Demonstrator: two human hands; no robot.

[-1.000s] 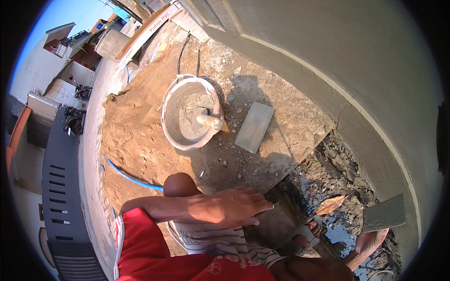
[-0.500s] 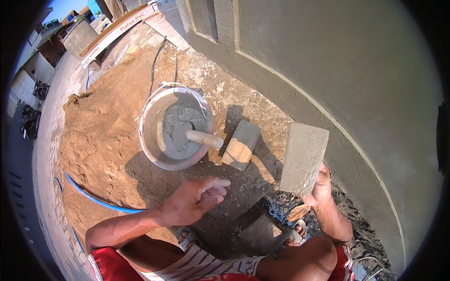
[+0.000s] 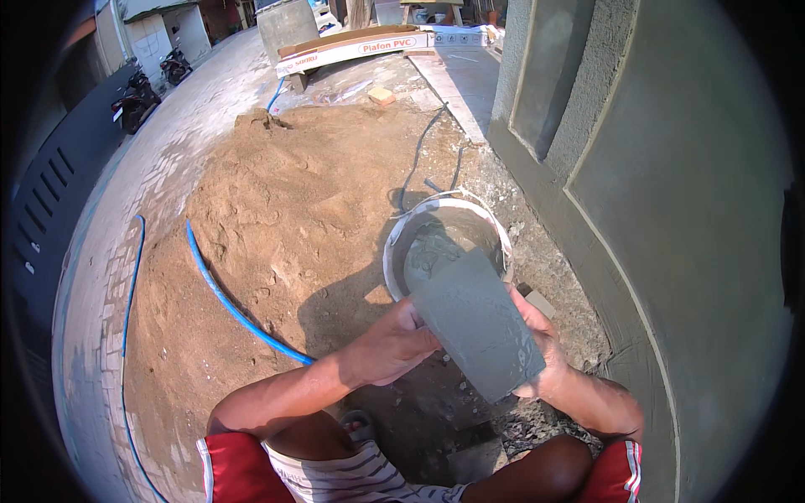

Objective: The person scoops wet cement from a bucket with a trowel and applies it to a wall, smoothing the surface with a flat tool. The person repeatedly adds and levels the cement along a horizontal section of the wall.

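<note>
Set outdoors in bright sunlight. Noted a smooth grey plastered wall (image 3: 704, 210) along the right, with a narrow recessed panel (image 3: 555, 75) toward its far end. Recorded sand-covered ground (image 3: 251, 197) at centre, bordered on the left by a block-paved lane (image 3: 210, 88). Found a dark slotted gate (image 3: 80, 142) at far left.

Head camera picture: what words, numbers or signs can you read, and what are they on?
I won't copy the wording, but it stands here:
Long white carton: red lettering in two places.
Pale panel by its right end: symbols, too small to read.
Striped cloth: faint letters, unreadable.
Nearer motorbike: white patch, too small.
</note>
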